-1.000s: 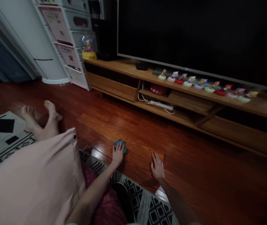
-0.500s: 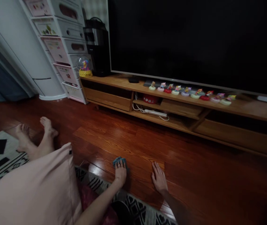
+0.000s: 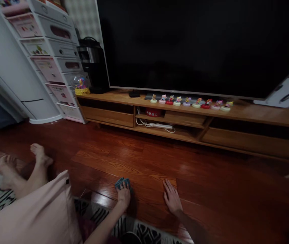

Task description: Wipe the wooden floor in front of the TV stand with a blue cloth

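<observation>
The step in hand looks to be wiping the wooden floor (image 3: 144,161): the left hand (image 3: 124,197) has its grip on a folded teal cloth (image 3: 119,182), fingers bent over it and pressing it against the boards, while the right hand (image 3: 172,199) rests palm down nearby, its grip released, fingers slightly spread, apparently bracing the upper body. The cloth lies just beyond the edge of the patterned rug (image 3: 97,212), to the left of the right hand and well apart from the TV cabinet (image 3: 108,114). As I judge it, the next move calls for steady downward pressure and a sliding stroke along the planks, with the cloth kept bunched under the fingers. The cloth seems soft and thin, folded into a small layered pad with uneven edges, so it should give easily under the hand and could slip out from beneath it if pressed too lightly. The floor is glossy reddish-brown, with bold swirling grain and bright reflections near the rug, which suggests little drag. The rug is pale with black geometric motifs; a smooth pink cushion (image 3: 37,210), its corner pointed, stands out softly against the hard, flat boards.
</observation>
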`<state>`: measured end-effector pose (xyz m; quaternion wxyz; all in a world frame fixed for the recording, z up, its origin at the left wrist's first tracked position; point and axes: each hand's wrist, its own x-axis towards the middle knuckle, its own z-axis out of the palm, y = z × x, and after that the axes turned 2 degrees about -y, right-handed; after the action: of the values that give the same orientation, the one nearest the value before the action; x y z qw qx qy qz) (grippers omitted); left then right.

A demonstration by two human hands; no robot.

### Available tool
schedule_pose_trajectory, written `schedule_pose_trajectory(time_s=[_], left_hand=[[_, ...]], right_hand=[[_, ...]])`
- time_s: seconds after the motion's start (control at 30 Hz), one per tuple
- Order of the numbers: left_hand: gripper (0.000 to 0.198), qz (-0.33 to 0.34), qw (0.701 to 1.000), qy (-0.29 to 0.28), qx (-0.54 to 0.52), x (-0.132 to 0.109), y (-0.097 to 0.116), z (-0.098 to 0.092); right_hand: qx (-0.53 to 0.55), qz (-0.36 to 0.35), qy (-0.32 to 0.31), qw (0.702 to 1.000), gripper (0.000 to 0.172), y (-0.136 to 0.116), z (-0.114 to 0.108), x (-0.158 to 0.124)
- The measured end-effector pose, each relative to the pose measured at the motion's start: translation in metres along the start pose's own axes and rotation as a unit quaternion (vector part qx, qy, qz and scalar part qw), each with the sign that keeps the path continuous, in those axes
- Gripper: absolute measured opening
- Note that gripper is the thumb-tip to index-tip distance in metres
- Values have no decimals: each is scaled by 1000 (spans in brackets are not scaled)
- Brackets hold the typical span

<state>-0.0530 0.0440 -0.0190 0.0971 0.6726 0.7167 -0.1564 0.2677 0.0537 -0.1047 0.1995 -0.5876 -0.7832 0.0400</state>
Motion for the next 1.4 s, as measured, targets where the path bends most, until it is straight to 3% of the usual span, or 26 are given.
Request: schedule_pose_trajectory(time_s=[0.13,0.43,0.6,0.77,1.07,1.2,1.4], left_hand=[[62,6,1000,-6,16,-13,6,14],[66,35,999,-7,7,27,-12,-30],[59,9,1000,-5,19,15,1,-12],[56,24,999,-12,41,-7,9,4],[72,38,999,-6,8,21,-13,-30],[68,30,999,14,14,17,-9,-15],[60,14,998,-6,56,-11,23,18]], right_hand=[[2,2,-7,1000,62,-3,-4,0],[7,11,-17,1000,59,-6,-6,1],[4,8,-14,1000,59,-7,-9,1],[3,5,-17,1000,61,-9,-10,0],[7,7,-9,1000,61,-8,-7,1],[3,9,-5,1000,61,-7,-7,1],[0,9,-8,1000,62,-9,-8,2]])
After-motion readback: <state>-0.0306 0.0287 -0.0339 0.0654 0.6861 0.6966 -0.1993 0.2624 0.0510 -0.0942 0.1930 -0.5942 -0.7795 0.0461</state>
